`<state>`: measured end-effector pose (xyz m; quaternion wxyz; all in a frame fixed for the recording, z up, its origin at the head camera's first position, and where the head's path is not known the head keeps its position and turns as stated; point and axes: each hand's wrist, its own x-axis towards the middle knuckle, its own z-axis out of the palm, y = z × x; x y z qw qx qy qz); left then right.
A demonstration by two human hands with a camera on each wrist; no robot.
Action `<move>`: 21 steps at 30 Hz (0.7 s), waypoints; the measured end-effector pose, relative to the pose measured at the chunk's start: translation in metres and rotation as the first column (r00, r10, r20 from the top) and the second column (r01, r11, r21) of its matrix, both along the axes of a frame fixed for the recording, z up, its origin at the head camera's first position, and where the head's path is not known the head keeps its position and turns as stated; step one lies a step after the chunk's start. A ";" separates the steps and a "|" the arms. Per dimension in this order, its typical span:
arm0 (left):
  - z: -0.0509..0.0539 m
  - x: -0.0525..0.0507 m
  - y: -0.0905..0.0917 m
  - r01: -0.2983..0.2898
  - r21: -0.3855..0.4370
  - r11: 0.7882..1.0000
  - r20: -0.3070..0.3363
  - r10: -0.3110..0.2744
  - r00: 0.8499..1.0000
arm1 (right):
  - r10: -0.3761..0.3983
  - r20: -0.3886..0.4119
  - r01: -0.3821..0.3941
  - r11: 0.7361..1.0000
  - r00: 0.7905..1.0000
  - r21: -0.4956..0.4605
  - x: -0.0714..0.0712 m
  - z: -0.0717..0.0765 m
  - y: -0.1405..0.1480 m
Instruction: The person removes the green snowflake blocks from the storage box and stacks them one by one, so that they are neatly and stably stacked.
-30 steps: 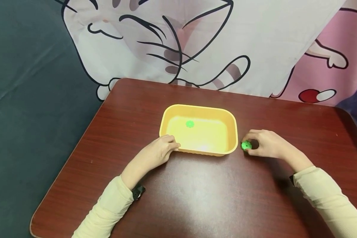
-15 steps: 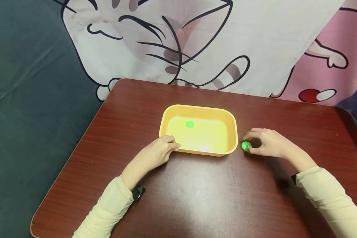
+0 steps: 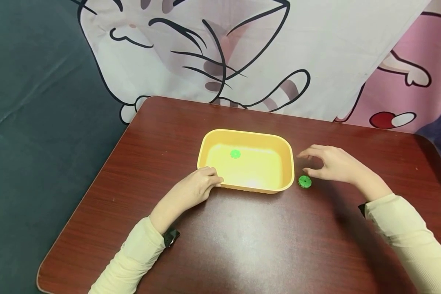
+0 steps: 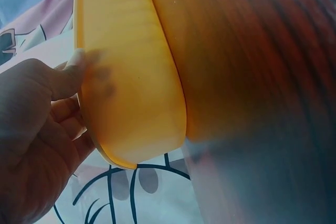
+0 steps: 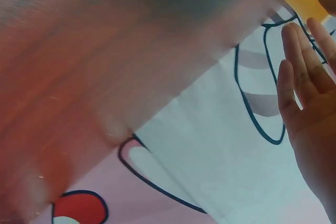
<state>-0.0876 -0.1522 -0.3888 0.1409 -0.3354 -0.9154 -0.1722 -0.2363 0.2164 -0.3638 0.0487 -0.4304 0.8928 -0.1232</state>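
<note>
A yellow plastic basin [image 3: 257, 188] stands on the table, its near left rim pinched by my left hand [image 3: 192, 190]. The left wrist view shows the thumb of that hand [image 4: 39, 124] on the side of the basin [image 4: 131, 77]. Inside the basin, toward the left, lies a flat green notched disc [image 3: 235, 154]. A second green disc [image 3: 304, 181], thicker and with a small central hole, rests on the table just right of the basin. My right hand [image 3: 334, 163] hovers above and behind this disc, fingers and thumb apart, holding nothing.
The dark red wooden table [image 3: 139, 155] has a rounded front left corner. Behind it hangs a white cloth [image 3: 334, 53] with cartoon cats. A dark green drape [image 3: 40, 122] borders the left side. Straps [image 3: 170, 237] sit on the wrists.
My right hand has let go of the thicker green disc and lifted up and away from it, fingers spreading. The disc stays on the table. The left hand keeps its place on the rim.
</note>
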 end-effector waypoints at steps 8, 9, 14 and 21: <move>0.001 0.000 -0.001 0.000 0.004 1.000 -0.002 0.000 1.000 | -0.024 -0.015 0.024 0.999 1.000 -0.037 -0.014 0.021 -0.022; 0.001 0.000 -0.001 0.000 0.002 1.000 -0.002 0.000 1.000 | -0.021 -0.022 0.020 0.999 1.000 -0.046 -0.016 0.023 -0.025; 0.001 0.000 0.000 0.001 -0.003 1.000 0.003 -0.001 1.000 | 0.014 -0.037 -0.017 0.996 0.999 -0.083 -0.027 0.031 -0.043; 0.001 0.000 -0.001 0.003 -0.018 1.000 -0.004 -0.003 1.000 | 0.088 -0.009 -0.089 0.993 0.996 -0.075 -0.039 0.037 -0.079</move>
